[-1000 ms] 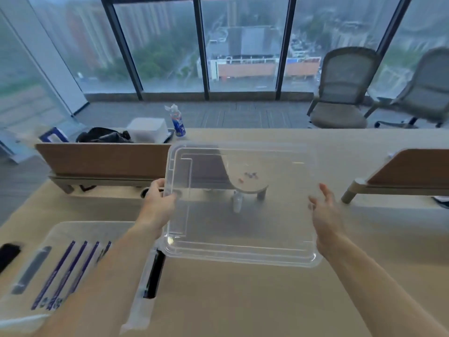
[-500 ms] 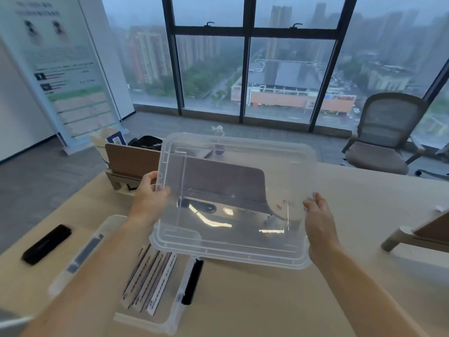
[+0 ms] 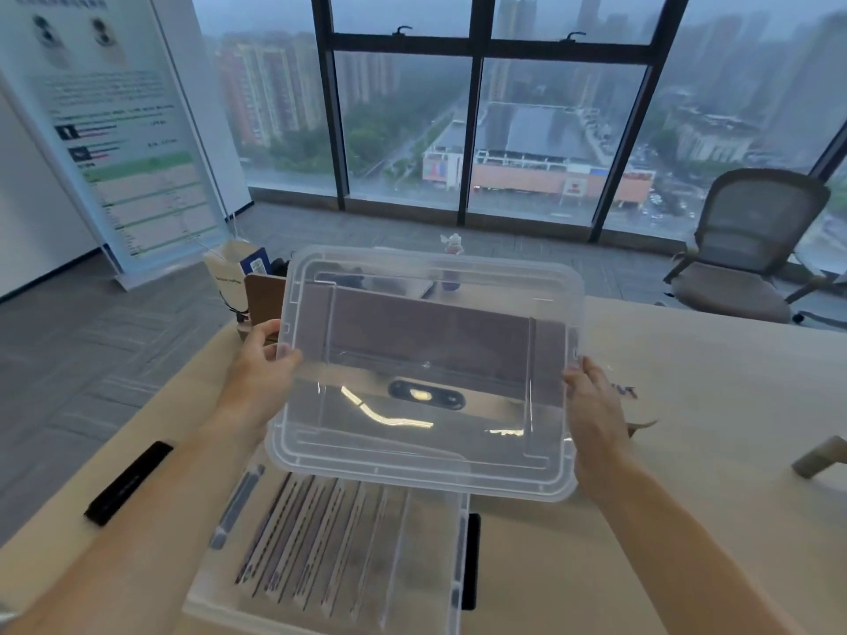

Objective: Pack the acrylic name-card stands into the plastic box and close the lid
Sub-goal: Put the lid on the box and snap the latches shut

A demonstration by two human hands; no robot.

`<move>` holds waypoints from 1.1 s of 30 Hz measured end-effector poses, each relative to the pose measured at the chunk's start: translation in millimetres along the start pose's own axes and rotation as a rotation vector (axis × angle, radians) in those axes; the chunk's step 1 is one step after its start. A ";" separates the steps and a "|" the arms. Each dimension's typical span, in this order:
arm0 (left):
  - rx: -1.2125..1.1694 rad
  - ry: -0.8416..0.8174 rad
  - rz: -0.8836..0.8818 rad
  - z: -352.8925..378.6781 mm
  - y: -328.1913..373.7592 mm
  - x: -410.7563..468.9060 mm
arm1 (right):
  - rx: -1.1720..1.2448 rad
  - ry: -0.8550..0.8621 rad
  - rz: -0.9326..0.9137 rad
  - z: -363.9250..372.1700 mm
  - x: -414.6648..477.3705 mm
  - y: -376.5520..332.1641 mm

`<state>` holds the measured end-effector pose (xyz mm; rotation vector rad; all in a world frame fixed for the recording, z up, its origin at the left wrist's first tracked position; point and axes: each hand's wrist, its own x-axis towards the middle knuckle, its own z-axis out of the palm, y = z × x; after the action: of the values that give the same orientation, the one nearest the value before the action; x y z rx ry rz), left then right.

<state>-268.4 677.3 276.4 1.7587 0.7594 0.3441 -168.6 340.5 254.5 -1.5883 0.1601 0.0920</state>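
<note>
Windows [image 3: 481, 107] fill the far wall from the floor up, showing a grey, hazy city with a low orange-fronted building below. Next in size, a long pale wooden table [image 3: 710, 428] runs across the lower half of the view. A printed banner [image 3: 123, 130] stands at the left beside the glass, and a grey mesh office chair [image 3: 751, 249] sits at the right, past the table's far edge.

Held in the air above the table is the clear plastic lid [image 3: 426, 373], tilted so its far edge stands higher than its near edge. The left hand [image 3: 261, 378] grasps the lid's left edge, thumb on top and fingers wrapped behind. The right hand [image 3: 591, 405] presses against the lid's right edge with fingers extended along the rim; whether they curl under it cannot be told.

Below the lid's near edge, the open plastic box [image 3: 458, 566] rests on the table between the forearms. Inside it the acrylic name-card stands [image 3: 316, 538] lie packed side by side in a row, their dark edges running front to back.

A brown desk divider [image 3: 263, 295] shows behind and through the lid. A black handle clip [image 3: 472, 561] hangs on the box's right side. A flat black object [image 3: 128, 483], blurred, lies on the table well to the left of the box.
</note>
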 end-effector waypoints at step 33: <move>0.280 -0.011 0.285 -117.1 -79.8 138.4 | -0.170 0.083 -0.067 135.8 -2.4 38.4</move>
<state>-258.1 866.8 219.7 2.1392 0.5682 0.4341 -171.5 475.6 213.6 -1.7669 0.1675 -0.0131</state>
